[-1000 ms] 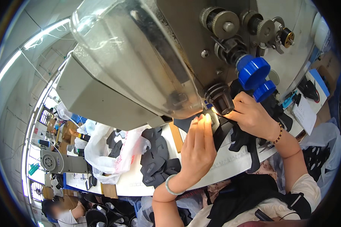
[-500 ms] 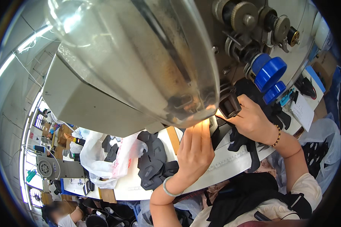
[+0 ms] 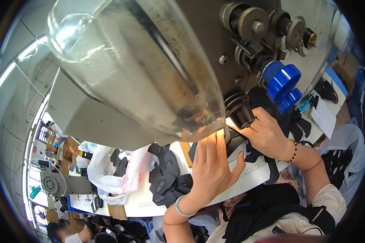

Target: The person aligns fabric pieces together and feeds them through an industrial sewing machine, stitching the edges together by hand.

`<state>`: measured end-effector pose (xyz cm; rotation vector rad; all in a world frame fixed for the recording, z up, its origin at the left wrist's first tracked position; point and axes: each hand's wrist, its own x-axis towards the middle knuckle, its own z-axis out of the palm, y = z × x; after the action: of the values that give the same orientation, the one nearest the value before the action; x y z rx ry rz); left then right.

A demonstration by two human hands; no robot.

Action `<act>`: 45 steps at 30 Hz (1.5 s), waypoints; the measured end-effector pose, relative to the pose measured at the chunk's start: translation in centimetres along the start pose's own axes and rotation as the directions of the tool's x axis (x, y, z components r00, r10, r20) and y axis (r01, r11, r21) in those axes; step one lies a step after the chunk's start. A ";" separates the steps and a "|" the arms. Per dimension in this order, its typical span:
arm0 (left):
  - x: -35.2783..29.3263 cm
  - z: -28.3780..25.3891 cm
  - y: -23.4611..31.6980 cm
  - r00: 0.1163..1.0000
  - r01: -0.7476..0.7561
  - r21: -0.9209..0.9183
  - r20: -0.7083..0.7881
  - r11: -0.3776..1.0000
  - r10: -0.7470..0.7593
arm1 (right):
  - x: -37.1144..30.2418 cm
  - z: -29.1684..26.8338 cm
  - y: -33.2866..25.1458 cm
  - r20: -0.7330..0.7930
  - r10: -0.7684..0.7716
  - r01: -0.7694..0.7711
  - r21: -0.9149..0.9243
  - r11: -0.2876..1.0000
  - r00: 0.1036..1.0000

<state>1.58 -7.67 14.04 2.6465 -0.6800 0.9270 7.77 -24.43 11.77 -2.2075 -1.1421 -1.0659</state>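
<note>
A sewing machine with a grey head (image 3: 91, 117) and a clear plastic shield (image 3: 150, 65) takes up the upper middle. Below the shield, my left hand (image 3: 213, 168) lies flat with fingers stretched forward and thumb spread. Its fingertips pass out of sight behind the shield's lower edge. A dark grey fabric piece (image 3: 234, 141) lies between my hands. My right hand (image 3: 269, 135) is curled at the piece's far right side, beside a small black lamp (image 3: 240, 113) that hides some fingertips. Warm light falls on both hands' fingertips.
Stacked dark grey pieces (image 3: 166, 178) and a white plastic bag (image 3: 109, 178) lie left on the white table (image 3: 140, 200). More black pieces (image 3: 300, 123) sit right of my right hand. Blue knobs (image 3: 286, 83) jut from the machine. Another person (image 3: 71, 235) is at lower left.
My left thumb has swung out from beside the fingers and now stands apart. The dark piece between my hands shows more. The whole view has shifted slightly.
</note>
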 end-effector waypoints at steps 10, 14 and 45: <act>-0.7 2.3 -1.5 0.992 -0.001 0.151 -0.127 0.989 0.020 | -0.2 0.0 -2.1 0.056 0.113 -0.112 -0.024 0.993 0.992; -1.0 2.2 -2.5 0.990 -0.042 0.150 -0.125 0.988 0.061 | -0.4 -0.1 -3.4 0.082 0.193 -0.191 -0.041 0.981 0.978; -0.7 0.7 -6.7 0.971 -0.233 -0.018 -0.068 0.972 0.231 | 0.8 -0.9 0.8 0.232 0.270 -0.336 0.322 0.885 0.934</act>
<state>4.90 -1.91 12.55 2.5395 -0.9951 1.0520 8.29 -25.08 12.95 -2.1239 -0.9278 -0.4883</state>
